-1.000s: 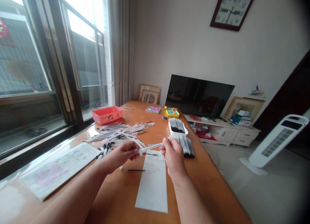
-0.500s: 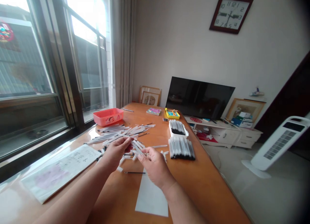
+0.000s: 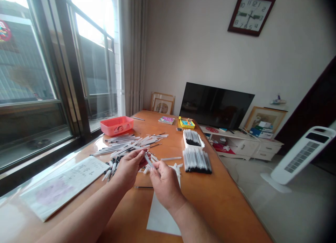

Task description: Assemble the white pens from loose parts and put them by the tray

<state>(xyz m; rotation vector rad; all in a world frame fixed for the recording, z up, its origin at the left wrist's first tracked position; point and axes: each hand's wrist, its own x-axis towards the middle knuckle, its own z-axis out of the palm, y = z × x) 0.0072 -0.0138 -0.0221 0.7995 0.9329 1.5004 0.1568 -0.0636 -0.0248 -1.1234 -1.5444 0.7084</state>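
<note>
Between my two hands is a clear pen barrel, held at a slant above the table. My left hand pinches its far end, and my right hand grips the near end, fingers closed. Just beyond them lies a loose pile of pen barrels and refills. Black and white pen caps are partly hidden behind my left forearm. A dark refill lies below my hands, its right end covered by my right hand. Under that wrist is a white sheet of paper.
A bundle of black-tipped pens lies at the right, near a white box of more pens. A pink bin stands at the back left, a notebook at the left. Farther back are a booklet and a yellow box.
Both hands have drawn slightly closer together on the pen barrel. My right hand has shifted a little and now covers the end of the dark refill.
</note>
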